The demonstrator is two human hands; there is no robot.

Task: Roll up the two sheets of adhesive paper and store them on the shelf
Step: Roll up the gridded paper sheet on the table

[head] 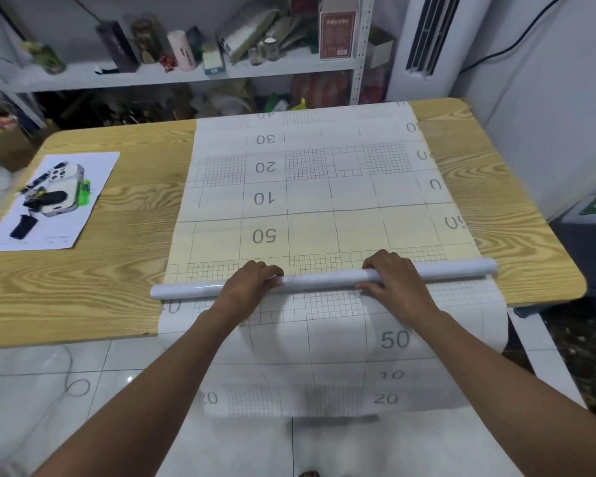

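Note:
Two sheets of adhesive paper lie grid side up on the wooden table (83, 270). A whitish upper sheet (307, 160) covers the far part, and a yellowish lower sheet (324, 235) shows below a wavy seam. A tight white roll (324, 280) lies across the near edge, and loose gridded paper (324, 356) hangs from it over the table front. My left hand (248, 284) and my right hand (393, 277) both curl over the roll, fingers on its far side. The shelf (186, 74) stands behind the table.
A printed page (52, 201) showing phones lies at the table's left. The shelf is crowded with bottles, boxes and bags. A white air conditioner unit (427, 39) stands at the back right. The tiled floor (49, 390) lies below, with a thin cable on it.

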